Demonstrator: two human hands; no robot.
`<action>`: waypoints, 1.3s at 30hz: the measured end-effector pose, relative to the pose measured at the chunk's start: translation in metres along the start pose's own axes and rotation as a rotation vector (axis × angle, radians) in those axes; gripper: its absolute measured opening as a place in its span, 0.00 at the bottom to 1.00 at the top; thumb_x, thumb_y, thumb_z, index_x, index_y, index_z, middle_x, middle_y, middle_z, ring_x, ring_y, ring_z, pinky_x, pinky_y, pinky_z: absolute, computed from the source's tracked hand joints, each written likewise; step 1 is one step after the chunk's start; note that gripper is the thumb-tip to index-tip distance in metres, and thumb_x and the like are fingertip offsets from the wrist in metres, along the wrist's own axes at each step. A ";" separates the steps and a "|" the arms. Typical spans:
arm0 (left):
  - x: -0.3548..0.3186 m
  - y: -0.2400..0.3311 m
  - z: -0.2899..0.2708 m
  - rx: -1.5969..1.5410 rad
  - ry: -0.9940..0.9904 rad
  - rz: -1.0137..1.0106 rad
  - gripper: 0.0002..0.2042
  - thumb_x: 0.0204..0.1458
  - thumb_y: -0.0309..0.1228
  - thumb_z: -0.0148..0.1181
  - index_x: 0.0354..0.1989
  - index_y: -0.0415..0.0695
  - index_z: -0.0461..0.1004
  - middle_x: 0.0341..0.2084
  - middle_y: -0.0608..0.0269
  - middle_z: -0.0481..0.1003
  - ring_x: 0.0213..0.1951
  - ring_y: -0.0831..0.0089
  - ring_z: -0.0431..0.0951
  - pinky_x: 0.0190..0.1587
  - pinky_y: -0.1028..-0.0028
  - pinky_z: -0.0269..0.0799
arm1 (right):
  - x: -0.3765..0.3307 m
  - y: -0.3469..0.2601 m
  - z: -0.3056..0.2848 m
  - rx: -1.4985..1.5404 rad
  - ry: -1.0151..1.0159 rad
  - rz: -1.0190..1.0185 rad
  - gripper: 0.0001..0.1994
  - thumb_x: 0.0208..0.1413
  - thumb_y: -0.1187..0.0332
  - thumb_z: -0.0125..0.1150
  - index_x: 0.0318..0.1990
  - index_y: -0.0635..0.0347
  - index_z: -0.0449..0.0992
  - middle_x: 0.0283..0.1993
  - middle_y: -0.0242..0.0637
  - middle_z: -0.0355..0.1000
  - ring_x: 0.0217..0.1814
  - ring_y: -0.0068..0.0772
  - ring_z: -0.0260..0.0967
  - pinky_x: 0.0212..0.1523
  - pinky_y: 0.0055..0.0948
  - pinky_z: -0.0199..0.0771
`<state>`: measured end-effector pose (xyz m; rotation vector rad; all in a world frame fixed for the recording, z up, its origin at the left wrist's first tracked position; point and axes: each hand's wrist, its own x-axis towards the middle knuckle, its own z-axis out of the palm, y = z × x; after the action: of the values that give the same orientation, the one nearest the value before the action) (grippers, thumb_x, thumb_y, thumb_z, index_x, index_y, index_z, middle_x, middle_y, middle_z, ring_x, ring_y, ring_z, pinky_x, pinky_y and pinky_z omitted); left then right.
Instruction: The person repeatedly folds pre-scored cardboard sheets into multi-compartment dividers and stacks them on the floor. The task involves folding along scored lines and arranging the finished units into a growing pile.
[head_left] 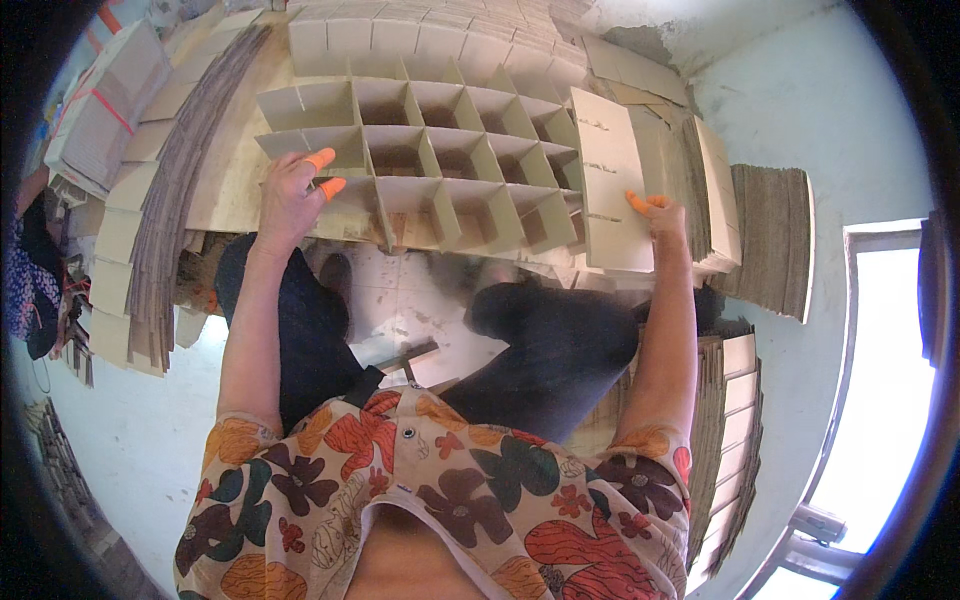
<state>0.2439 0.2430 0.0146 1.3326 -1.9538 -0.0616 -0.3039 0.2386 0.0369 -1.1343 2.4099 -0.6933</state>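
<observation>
One tan, rectangular-celled cardboard grid (412,200) between your left hand (290,190) and right hand (667,218), kept apart; right pinches one flat, slotted tan cardboard panel (612,182), right side; left's grip: can't tell.

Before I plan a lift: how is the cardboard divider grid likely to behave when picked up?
The divider grid is probably light for its size: thin board around open cells. It may skew or fold, since its strips seem merely slotted together.
</observation>
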 end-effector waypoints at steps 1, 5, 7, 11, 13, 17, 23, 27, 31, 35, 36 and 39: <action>0.000 0.002 0.000 -0.002 -0.023 -0.031 0.20 0.35 0.29 0.70 0.41 0.42 0.76 0.34 0.55 0.75 0.37 0.58 0.74 0.40 0.66 0.70 | -0.002 0.001 -0.002 0.094 -0.029 0.025 0.31 0.31 0.50 0.76 0.36 0.69 0.77 0.36 0.43 0.75 0.35 0.31 0.71 0.35 0.30 0.72; -0.001 0.004 0.000 -0.011 -0.084 -0.086 0.18 0.37 0.31 0.69 0.40 0.43 0.77 0.33 0.55 0.76 0.39 0.58 0.73 0.43 0.65 0.69 | -0.007 0.003 -0.009 0.378 -0.108 0.094 0.27 0.34 0.53 0.76 0.34 0.69 0.78 0.34 0.40 0.74 0.31 0.29 0.69 0.31 0.30 0.71; -0.002 0.002 0.004 -0.035 -0.086 -0.079 0.19 0.36 0.31 0.69 0.41 0.43 0.77 0.33 0.56 0.76 0.39 0.58 0.73 0.43 0.65 0.69 | -0.008 0.007 -0.016 0.432 -0.077 0.120 0.22 0.38 0.58 0.74 0.33 0.69 0.78 0.32 0.39 0.74 0.29 0.28 0.69 0.30 0.30 0.71; -0.004 0.005 0.001 -0.082 -0.041 -0.093 0.21 0.35 0.32 0.70 0.42 0.44 0.77 0.33 0.56 0.76 0.39 0.59 0.73 0.44 0.66 0.69 | -0.013 -0.001 -0.032 0.586 0.071 0.025 0.14 0.44 0.67 0.70 0.35 0.68 0.78 0.31 0.36 0.75 0.27 0.26 0.70 0.30 0.28 0.71; -0.002 0.008 -0.004 -0.085 0.032 -0.082 0.22 0.35 0.32 0.71 0.42 0.44 0.76 0.34 0.56 0.76 0.39 0.59 0.73 0.44 0.66 0.69 | -0.019 -0.006 -0.054 0.655 0.183 -0.062 0.15 0.45 0.66 0.69 0.38 0.68 0.78 0.33 0.38 0.75 0.29 0.26 0.70 0.32 0.26 0.71; -0.014 -0.002 -0.017 0.040 0.192 -0.125 0.23 0.34 0.33 0.71 0.43 0.45 0.76 0.36 0.56 0.76 0.40 0.61 0.73 0.45 0.66 0.68 | -0.055 -0.084 -0.072 0.397 0.339 -0.307 0.19 0.44 0.66 0.69 0.42 0.71 0.77 0.35 0.40 0.75 0.31 0.26 0.70 0.34 0.24 0.71; -0.026 -0.016 -0.021 0.206 0.224 -0.163 0.20 0.35 0.34 0.70 0.40 0.46 0.77 0.35 0.59 0.76 0.42 0.63 0.73 0.46 0.66 0.65 | -0.121 -0.206 -0.017 0.461 0.080 -0.703 0.21 0.45 0.73 0.67 0.49 0.70 0.73 0.26 0.35 0.75 0.25 0.18 0.65 0.30 0.22 0.70; -0.031 -0.032 -0.017 0.050 0.220 -0.073 0.15 0.36 0.30 0.69 0.36 0.44 0.77 0.32 0.60 0.77 0.38 0.65 0.74 0.44 0.67 0.65 | -0.174 -0.265 0.047 0.286 -0.130 -0.824 0.23 0.45 0.72 0.66 0.51 0.69 0.71 0.23 0.36 0.74 0.22 0.21 0.62 0.26 0.25 0.68; -0.037 -0.039 -0.005 -0.228 0.199 -0.095 0.11 0.38 0.22 0.65 0.33 0.44 0.76 0.31 0.60 0.77 0.36 0.62 0.75 0.40 0.67 0.69 | -0.204 -0.299 0.103 0.236 -0.147 -0.974 0.22 0.44 0.70 0.65 0.49 0.69 0.72 0.19 0.44 0.68 0.19 0.27 0.61 0.25 0.30 0.66; -0.034 -0.035 -0.005 -0.338 0.190 -0.123 0.09 0.40 0.18 0.62 0.32 0.41 0.74 0.29 0.58 0.76 0.36 0.59 0.74 0.38 0.67 0.71 | -0.215 -0.321 0.135 0.194 -0.193 -1.045 0.14 0.43 0.73 0.63 0.41 0.66 0.74 0.21 0.51 0.68 0.21 0.46 0.66 0.26 0.36 0.67; -0.034 -0.035 -0.006 -0.351 0.180 -0.131 0.09 0.40 0.18 0.62 0.32 0.41 0.74 0.28 0.58 0.76 0.35 0.59 0.74 0.38 0.67 0.70 | -0.219 -0.325 0.140 0.164 -0.176 -1.062 0.13 0.43 0.73 0.63 0.39 0.66 0.74 0.22 0.52 0.68 0.22 0.50 0.67 0.26 0.37 0.67; -0.032 -0.033 -0.007 -0.326 0.225 -0.076 0.09 0.40 0.20 0.63 0.32 0.41 0.75 0.27 0.59 0.75 0.33 0.61 0.73 0.36 0.68 0.70 | -0.220 -0.332 0.156 0.153 -0.120 -1.176 0.10 0.42 0.74 0.62 0.35 0.66 0.73 0.24 0.55 0.69 0.28 0.57 0.69 0.29 0.41 0.68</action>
<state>0.2792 0.2567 -0.0127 1.1442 -1.6244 -0.2453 0.1095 0.1882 0.1336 -2.3948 1.3544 -1.0360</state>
